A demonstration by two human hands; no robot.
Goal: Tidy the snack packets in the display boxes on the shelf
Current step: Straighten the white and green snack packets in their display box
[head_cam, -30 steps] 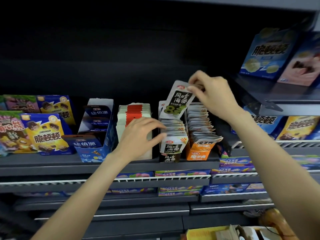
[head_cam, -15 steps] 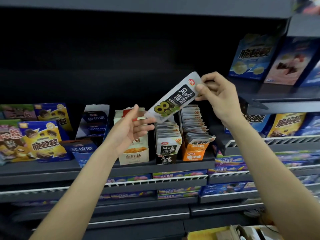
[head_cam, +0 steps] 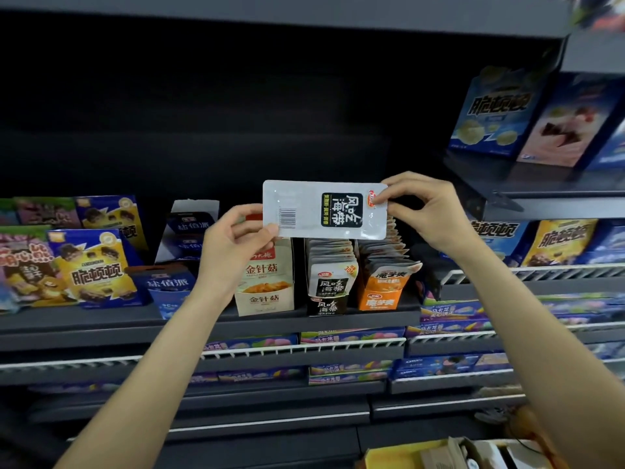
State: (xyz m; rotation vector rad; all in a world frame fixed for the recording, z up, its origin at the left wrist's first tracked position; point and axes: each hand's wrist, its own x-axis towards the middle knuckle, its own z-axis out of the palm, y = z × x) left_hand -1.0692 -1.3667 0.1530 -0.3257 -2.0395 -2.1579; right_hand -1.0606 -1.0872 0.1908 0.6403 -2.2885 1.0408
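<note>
Both hands hold one white packet (head_cam: 324, 209) sideways above the middle display boxes (head_cam: 327, 301) on the shelf (head_cam: 101, 319). The left hand (head_cam: 233, 245) pinches its lower left corner; the right hand (head_cam: 427, 211) pinches its right edge, each grip narrow on the packet.

Our packet (head_cam: 324, 209) hides the box tops behind it; our left hand (head_cam: 233, 245) covers part of the beige box (head_cam: 267, 282). Far-left cartons (head_cam: 20, 262) are blurred and cropped.
</note>
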